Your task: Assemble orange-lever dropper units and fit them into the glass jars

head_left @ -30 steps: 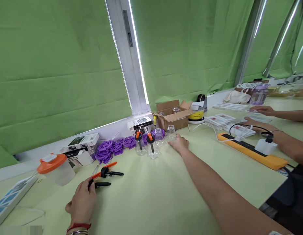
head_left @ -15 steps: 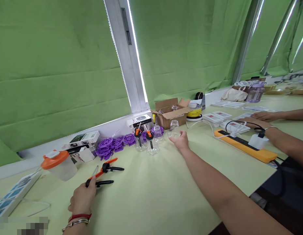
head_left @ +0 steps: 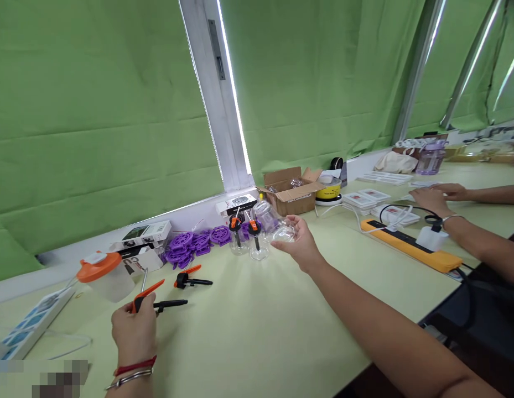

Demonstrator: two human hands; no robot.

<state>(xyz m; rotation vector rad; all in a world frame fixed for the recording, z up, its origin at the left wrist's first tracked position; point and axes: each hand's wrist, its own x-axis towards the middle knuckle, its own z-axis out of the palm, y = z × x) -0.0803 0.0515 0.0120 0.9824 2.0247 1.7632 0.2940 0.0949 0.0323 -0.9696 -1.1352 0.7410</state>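
Observation:
My left hand (head_left: 134, 326) is closed round a spray pump head (head_left: 169, 304), which has an orange lever and a black tube and is held just over the table. A second orange-and-black pump head (head_left: 182, 280) lies beyond it. My right hand (head_left: 302, 246) grips a clear bottle (head_left: 285, 232) near its base, and the bottle tilts with its neck toward the upper left. Just left of it stand two clear bottles, one (head_left: 239, 246) behind the other (head_left: 259, 252), both fitted with orange-and-black pump heads. Behind the held bottle, things are partly hidden.
Purple plastic pieces (head_left: 182, 243) lie along the wall near small boxes (head_left: 146, 232). An orange-lidded container (head_left: 109, 279) stands left, beside a white power strip (head_left: 36, 318). A cardboard box (head_left: 298, 205) sits at the back. Right are an orange power strip (head_left: 410, 243) and another person's hands (head_left: 431, 200).
My left hand has lifted the pump head off the table, its lever now raised. My right hand has picked up the bottle, tilting it and bringing it left.

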